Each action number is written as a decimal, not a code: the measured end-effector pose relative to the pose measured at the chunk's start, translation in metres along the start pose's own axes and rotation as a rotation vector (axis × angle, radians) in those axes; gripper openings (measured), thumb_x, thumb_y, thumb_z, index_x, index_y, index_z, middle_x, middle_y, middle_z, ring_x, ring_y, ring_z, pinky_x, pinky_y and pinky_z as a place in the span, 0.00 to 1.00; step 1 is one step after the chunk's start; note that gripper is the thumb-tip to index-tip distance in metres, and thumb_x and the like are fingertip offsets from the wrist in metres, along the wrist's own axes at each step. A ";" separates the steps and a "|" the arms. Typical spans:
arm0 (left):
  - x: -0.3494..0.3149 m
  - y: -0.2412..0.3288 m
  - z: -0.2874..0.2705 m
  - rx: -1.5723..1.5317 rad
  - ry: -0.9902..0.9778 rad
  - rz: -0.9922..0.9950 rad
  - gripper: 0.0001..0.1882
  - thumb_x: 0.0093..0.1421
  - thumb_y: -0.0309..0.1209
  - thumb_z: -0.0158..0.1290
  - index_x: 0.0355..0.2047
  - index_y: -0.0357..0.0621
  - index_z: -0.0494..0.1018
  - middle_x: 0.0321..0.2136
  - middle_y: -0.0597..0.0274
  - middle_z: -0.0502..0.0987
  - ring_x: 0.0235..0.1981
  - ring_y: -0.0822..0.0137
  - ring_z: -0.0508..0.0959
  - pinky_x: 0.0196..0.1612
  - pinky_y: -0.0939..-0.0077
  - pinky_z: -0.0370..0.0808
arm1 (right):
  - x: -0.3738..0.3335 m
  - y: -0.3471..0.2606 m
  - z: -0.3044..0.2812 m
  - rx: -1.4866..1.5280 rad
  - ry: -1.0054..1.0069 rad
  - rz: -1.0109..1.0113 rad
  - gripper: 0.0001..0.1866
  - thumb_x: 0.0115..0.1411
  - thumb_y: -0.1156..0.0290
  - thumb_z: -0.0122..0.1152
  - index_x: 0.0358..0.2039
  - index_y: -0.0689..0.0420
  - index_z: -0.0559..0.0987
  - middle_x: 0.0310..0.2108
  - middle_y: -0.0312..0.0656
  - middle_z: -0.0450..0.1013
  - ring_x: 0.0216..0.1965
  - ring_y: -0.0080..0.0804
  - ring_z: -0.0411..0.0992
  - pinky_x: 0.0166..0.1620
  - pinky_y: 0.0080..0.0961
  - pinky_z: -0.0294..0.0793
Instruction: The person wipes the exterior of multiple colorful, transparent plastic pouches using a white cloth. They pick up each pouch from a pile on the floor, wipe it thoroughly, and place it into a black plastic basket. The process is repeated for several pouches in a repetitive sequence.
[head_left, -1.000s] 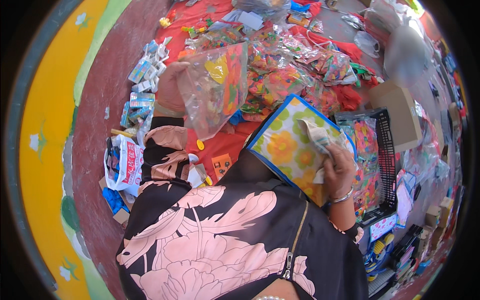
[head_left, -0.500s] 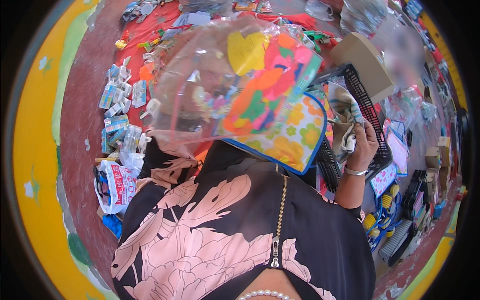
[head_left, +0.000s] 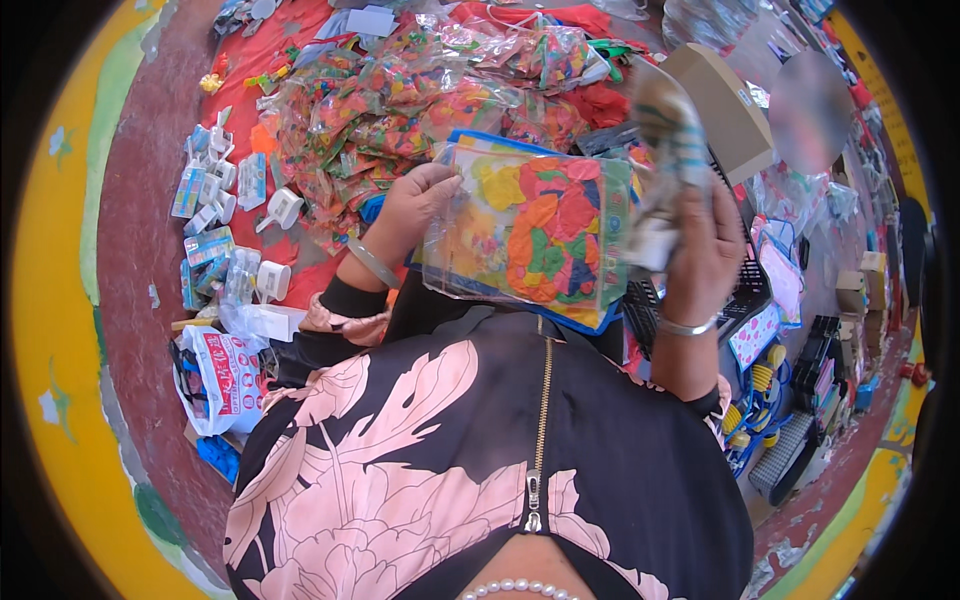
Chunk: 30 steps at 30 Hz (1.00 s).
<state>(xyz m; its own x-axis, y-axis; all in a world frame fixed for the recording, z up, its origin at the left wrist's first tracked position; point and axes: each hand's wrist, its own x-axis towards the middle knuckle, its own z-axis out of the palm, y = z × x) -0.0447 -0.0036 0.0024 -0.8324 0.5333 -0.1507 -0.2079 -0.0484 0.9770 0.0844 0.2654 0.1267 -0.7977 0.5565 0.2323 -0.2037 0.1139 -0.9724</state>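
Observation:
In front of my lap lies a clear plastic packet (head_left: 555, 225) of colourful flat pieces that look like balloons. My left hand (head_left: 420, 205) pinches its upper left corner between thumb and fingers. Beneath the packet is a mat with a blue border (head_left: 500, 139), mostly covered. My right hand (head_left: 708, 245) is closed round a striped grey-and-white cloth (head_left: 660, 125), blurred by motion, just off the packet's right edge. Beyond my hands spreads a heap of similar colourful packets (head_left: 400, 105) on a red sheet.
A black plastic basket (head_left: 750, 290) stands behind my right wrist, with a cardboard box (head_left: 722, 110) above it. White plug-like devices and blue packs (head_left: 205, 185) lie at left, near a white carrier bag (head_left: 232, 370). Blue-and-yellow coiled items (head_left: 765, 400) sit at lower right.
The packet, earlier raised and blurred over the heap, is now lower and flatter on the mat. My left hand has come into sight at its corner. The cloth has swung upward and left.

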 end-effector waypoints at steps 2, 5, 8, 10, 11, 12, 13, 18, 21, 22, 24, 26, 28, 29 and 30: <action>0.002 -0.014 0.001 0.079 0.060 0.021 0.13 0.64 0.29 0.46 0.45 0.35 0.70 0.41 0.62 0.75 0.42 0.72 0.75 0.44 0.79 0.73 | -0.013 0.009 0.035 -0.291 -0.219 -0.194 0.17 0.56 0.74 0.57 0.48 0.64 0.73 0.46 0.49 0.71 0.42 0.34 0.73 0.43 0.27 0.73; 0.004 -0.024 0.017 -0.310 0.125 0.144 0.09 0.64 0.28 0.45 0.40 0.36 0.71 0.35 0.66 0.75 0.34 0.78 0.74 0.37 0.84 0.71 | -0.038 0.044 0.080 -0.691 -0.731 -0.462 0.24 0.55 0.70 0.52 0.54 0.56 0.69 0.60 0.53 0.57 0.61 0.47 0.56 0.55 0.43 0.60; 0.007 -0.019 0.021 -0.171 0.194 0.166 0.08 0.63 0.26 0.44 0.39 0.36 0.71 0.33 0.65 0.76 0.34 0.76 0.74 0.38 0.83 0.72 | -0.059 0.082 0.095 -0.947 -0.884 -0.470 0.26 0.57 0.66 0.47 0.58 0.52 0.65 0.63 0.50 0.53 0.64 0.44 0.51 0.53 0.43 0.60; 0.008 -0.026 0.020 -0.106 0.238 0.217 0.07 0.63 0.27 0.45 0.36 0.37 0.71 0.30 0.64 0.76 0.32 0.78 0.73 0.36 0.83 0.72 | -0.058 0.083 0.094 -1.056 -0.929 -0.491 0.27 0.57 0.65 0.45 0.59 0.52 0.63 0.63 0.50 0.53 0.64 0.42 0.52 0.51 0.39 0.59; 0.009 -0.030 0.019 -0.019 0.265 0.201 0.07 0.63 0.27 0.46 0.36 0.37 0.72 0.29 0.64 0.76 0.30 0.78 0.72 0.35 0.82 0.71 | -0.055 0.086 0.091 -1.113 -0.874 -0.494 0.27 0.57 0.65 0.45 0.59 0.52 0.63 0.63 0.50 0.54 0.64 0.42 0.52 0.51 0.39 0.59; 0.010 -0.029 0.017 0.070 0.289 0.184 0.07 0.63 0.27 0.46 0.35 0.37 0.72 0.28 0.64 0.75 0.29 0.78 0.72 0.34 0.82 0.70 | -0.051 0.091 0.089 -1.168 -0.817 -0.495 0.27 0.57 0.65 0.45 0.59 0.52 0.63 0.62 0.51 0.54 0.64 0.42 0.52 0.51 0.39 0.59; 0.011 -0.029 0.017 0.160 0.313 0.167 0.07 0.63 0.28 0.46 0.34 0.37 0.72 0.27 0.64 0.75 0.28 0.78 0.71 0.33 0.82 0.70 | -0.046 0.094 0.086 -1.222 -0.758 -0.495 0.27 0.57 0.66 0.45 0.59 0.53 0.63 0.62 0.51 0.54 0.63 0.42 0.53 0.51 0.39 0.60; 0.013 -0.031 0.018 0.393 0.359 0.248 0.08 0.64 0.30 0.47 0.33 0.38 0.72 0.23 0.66 0.71 0.25 0.78 0.67 0.29 0.82 0.66 | -0.026 0.089 0.065 -1.313 -0.574 -0.407 0.23 0.57 0.65 0.46 0.54 0.54 0.69 0.60 0.47 0.59 0.62 0.40 0.55 0.53 0.43 0.60; 0.015 -0.037 0.018 0.311 0.370 0.284 0.08 0.65 0.29 0.46 0.31 0.40 0.71 0.21 0.77 0.65 0.22 0.86 0.61 0.24 0.89 0.59 | -0.018 0.087 0.051 -1.349 -0.444 -0.350 0.23 0.56 0.65 0.47 0.53 0.54 0.70 0.58 0.47 0.61 0.61 0.42 0.57 0.52 0.46 0.63; 0.014 -0.036 0.018 0.282 0.370 0.262 0.08 0.65 0.29 0.46 0.31 0.40 0.71 0.21 0.77 0.66 0.23 0.86 0.61 0.24 0.89 0.59 | -0.013 0.094 0.043 -1.271 -0.386 -0.435 0.22 0.54 0.67 0.50 0.50 0.57 0.71 0.54 0.51 0.65 0.56 0.46 0.63 0.50 0.45 0.66; 0.014 -0.035 0.018 0.245 0.365 0.259 0.08 0.65 0.29 0.46 0.31 0.39 0.72 0.22 0.77 0.66 0.24 0.86 0.61 0.24 0.90 0.59 | -0.009 0.095 0.030 -1.196 -0.334 -0.405 0.20 0.53 0.70 0.51 0.48 0.60 0.72 0.49 0.54 0.68 0.51 0.49 0.66 0.51 0.41 0.67; 0.014 -0.035 0.018 0.229 0.361 0.294 0.08 0.65 0.29 0.46 0.31 0.39 0.72 0.22 0.77 0.67 0.24 0.87 0.62 0.24 0.90 0.59 | -0.004 0.103 0.013 -1.161 -0.270 -0.439 0.18 0.52 0.72 0.52 0.44 0.62 0.74 0.44 0.56 0.71 0.45 0.51 0.70 0.50 0.38 0.68; 0.015 -0.036 0.015 0.243 0.360 0.265 0.08 0.63 0.29 0.47 0.33 0.36 0.72 0.23 0.67 0.72 0.25 0.79 0.68 0.30 0.83 0.66 | 0.000 0.114 -0.016 -1.260 -0.296 -0.359 0.17 0.53 0.72 0.52 0.44 0.60 0.75 0.44 0.53 0.72 0.45 0.49 0.70 0.49 0.37 0.69; 0.015 -0.037 0.014 0.251 0.359 0.251 0.09 0.63 0.30 0.47 0.34 0.35 0.72 0.23 0.62 0.74 0.26 0.75 0.71 0.32 0.79 0.69 | 0.002 0.116 -0.030 -1.310 -0.307 -0.318 0.16 0.53 0.72 0.52 0.43 0.59 0.76 0.45 0.51 0.72 0.45 0.48 0.70 0.49 0.36 0.69; 0.015 -0.035 0.015 0.248 0.352 0.280 0.09 0.63 0.30 0.47 0.34 0.35 0.72 0.22 0.63 0.74 0.25 0.76 0.70 0.31 0.80 0.69 | 0.007 0.113 -0.043 -1.364 -0.311 -0.280 0.15 0.53 0.71 0.52 0.41 0.59 0.77 0.43 0.50 0.73 0.44 0.46 0.71 0.48 0.36 0.70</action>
<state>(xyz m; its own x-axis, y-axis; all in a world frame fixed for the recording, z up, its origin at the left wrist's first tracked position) -0.0421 0.0185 -0.0316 -0.9702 0.2096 0.1215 0.1400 0.0757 0.9873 0.0805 0.3178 0.0177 -0.9495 0.2035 0.2390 0.1809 0.9770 -0.1131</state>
